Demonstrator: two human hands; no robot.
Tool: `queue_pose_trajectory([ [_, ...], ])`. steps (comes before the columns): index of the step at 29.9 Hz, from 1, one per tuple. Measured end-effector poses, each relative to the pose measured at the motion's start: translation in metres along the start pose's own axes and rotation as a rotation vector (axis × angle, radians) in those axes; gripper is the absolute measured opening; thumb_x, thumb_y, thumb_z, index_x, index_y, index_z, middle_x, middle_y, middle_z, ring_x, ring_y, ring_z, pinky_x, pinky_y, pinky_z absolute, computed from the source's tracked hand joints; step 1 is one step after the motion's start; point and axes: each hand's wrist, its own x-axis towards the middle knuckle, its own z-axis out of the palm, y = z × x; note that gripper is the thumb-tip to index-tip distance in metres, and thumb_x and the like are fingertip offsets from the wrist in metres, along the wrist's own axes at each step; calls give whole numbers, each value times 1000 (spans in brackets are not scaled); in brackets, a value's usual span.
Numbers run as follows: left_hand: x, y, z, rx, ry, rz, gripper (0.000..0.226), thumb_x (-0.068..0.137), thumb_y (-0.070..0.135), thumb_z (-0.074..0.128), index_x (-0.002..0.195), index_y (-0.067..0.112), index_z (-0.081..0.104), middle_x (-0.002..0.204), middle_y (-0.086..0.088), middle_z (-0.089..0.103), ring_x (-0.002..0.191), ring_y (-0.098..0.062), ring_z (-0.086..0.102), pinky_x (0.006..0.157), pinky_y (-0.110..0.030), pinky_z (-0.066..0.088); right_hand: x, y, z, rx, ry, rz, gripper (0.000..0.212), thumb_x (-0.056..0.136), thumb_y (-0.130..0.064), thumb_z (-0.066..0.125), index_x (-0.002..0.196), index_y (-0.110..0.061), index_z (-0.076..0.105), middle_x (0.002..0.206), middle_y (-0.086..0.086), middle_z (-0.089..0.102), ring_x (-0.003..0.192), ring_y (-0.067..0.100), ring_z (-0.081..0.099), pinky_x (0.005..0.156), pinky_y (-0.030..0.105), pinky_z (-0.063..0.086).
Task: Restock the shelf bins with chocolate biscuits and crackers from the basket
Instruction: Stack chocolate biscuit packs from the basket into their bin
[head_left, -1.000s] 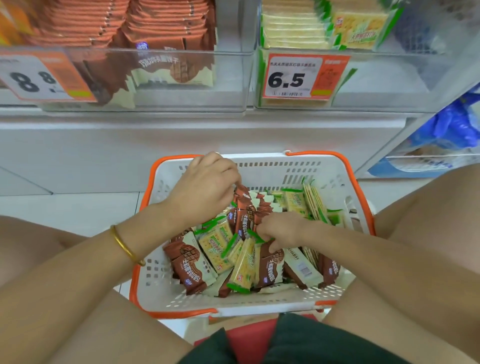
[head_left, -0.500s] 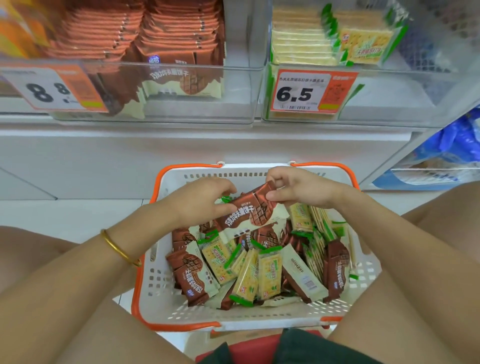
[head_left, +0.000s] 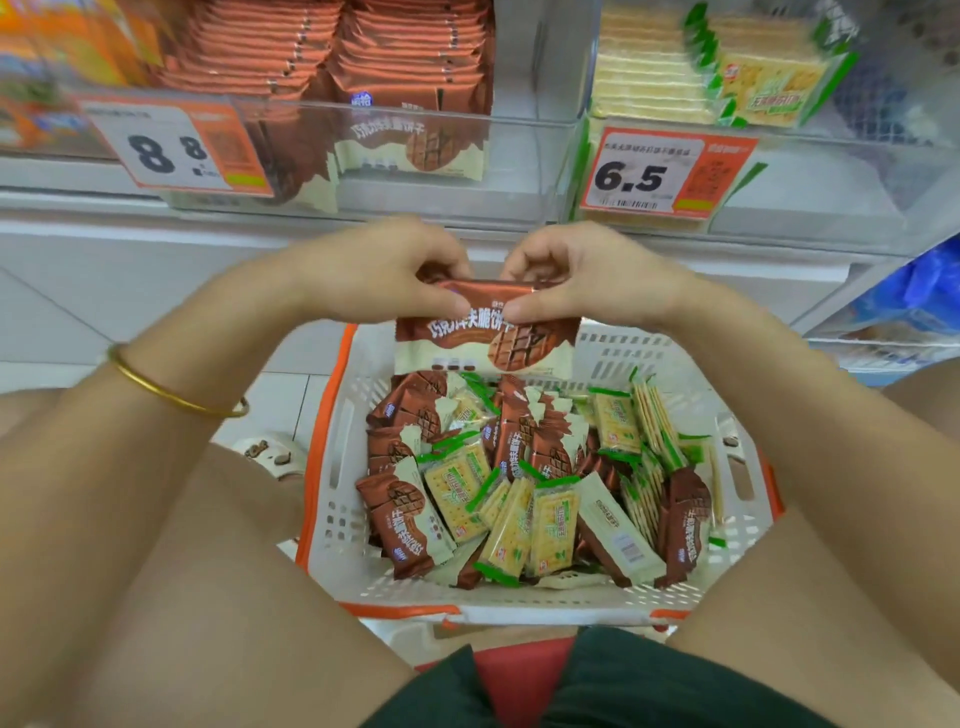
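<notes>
One chocolate biscuit packet (head_left: 485, 340) pinched at top edge by left grip (head_left: 384, 275) and right grip (head_left: 587, 280), held above far rim of basket (head_left: 335, 493). Inside, heaped cracker packets (head_left: 550, 519).

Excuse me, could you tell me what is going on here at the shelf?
A person is restocking snacks. The left hand and right hand both pinch the top edge of a chocolate biscuit pack, holding it above the white basket, which holds mixed chocolate biscuit and cracker packs. The pack is not yet in the chocolate bin above; the cracker bin stands beside it.
</notes>
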Motion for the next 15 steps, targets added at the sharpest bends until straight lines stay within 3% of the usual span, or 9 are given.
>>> queue_pose_trajectory([
  [7,-15,6,-51,177,117,6,11,85,26,66,96,25,63,83,16,58,74,0,52,61,-5,35,15,-50,-4,-302,95,-166,16,87,-14,67,101,-9,63,92,4,64,73,6,56,70,22,48],
  [12,-21,9,-73,96,340,39,12,82,21,71,93,21,68,75,15,57,64,13,51,60,-4,38,27,-77,-18,-381,230,-251,21,78,-24,76,93,-14,66,76,-14,57,65,-4,52,62,12,41],
  [15,-21,7,-82,15,439,21,13,81,21,72,93,19,68,74,11,57,61,5,55,56,-13,48,34,-92,-26,-425,270,-271,19,77,-27,77,89,-17,66,73,-14,56,62,-6,52,60,12,41],
])
